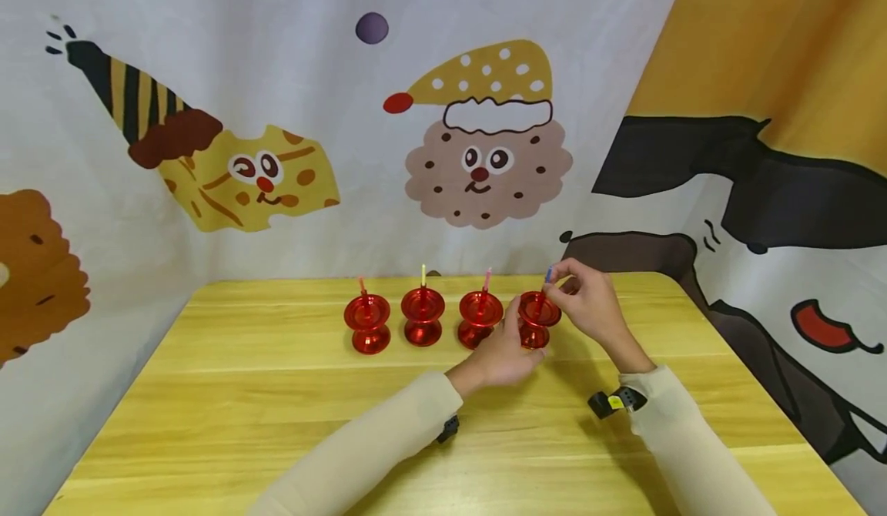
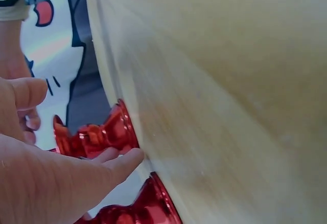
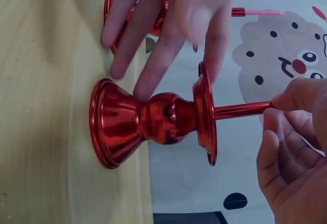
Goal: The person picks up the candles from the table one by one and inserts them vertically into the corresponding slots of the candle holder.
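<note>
At the right end of a row of shiny red candle holders, my right hand (image 1: 589,300) pinches a blue candle (image 1: 548,274) where it meets the red tube (image 3: 242,110) of the rightmost holder (image 3: 166,116). That holder stands upright on the table. My left hand (image 1: 506,354) is around its left and near side, with fingers extended beside the waist and base in the right wrist view. To the left stand three more holders, bearing a pink candle (image 1: 487,279), a yellow candle (image 1: 423,275) and a red candle (image 1: 361,285).
The row stands near the back edge of the wooden table (image 1: 277,408). Behind it hangs a curtain (image 1: 291,77) printed with cartoon food. A black wrist camera (image 1: 617,402) is strapped at the right cuff.
</note>
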